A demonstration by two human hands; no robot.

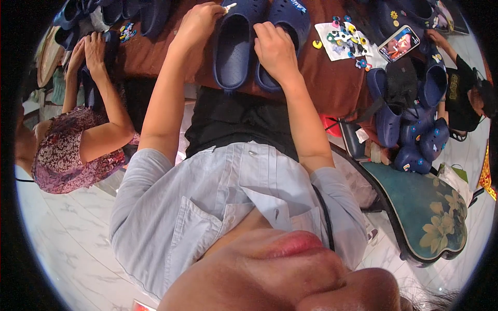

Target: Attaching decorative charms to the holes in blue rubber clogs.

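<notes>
Left hand point(199, 23) closed, fingertips pinched on a small white peg-like piece point(230, 6) at the toe of the left-lying navy blue perforated foam clog point(236, 44). Right hand point(275, 49) curled over the second navy foam clog point(288, 23), fingers bent down and pressing on its upper; whether anything small sat under the fingers could not be told. Both clogs lay side by side, touching, on the brown cloth-covered table point(332, 85), heels toward the person.

Progress, as judged: neither of the pair showed any coloured charm on its visible upper, so the fitting looked barely started. A white sheet with many small coloured charms point(345, 39) lay just right of the pair, seemingly well stocked. Beyond that sheet, a phone with a lit screen point(398, 43). Further right of the pair, a heap of dark blue clogs with charms already fitted point(415, 135), hanging off the table edge by a dark green chair seat painted with yellow flowers point(425, 217).

Left of the pair, a co-worker in a purple patterned top had both hands point(88, 49) on another dark clog, more navy clogs point(109, 10) stacked beyond. Floor point(67, 233) pale marbled tile.
</notes>
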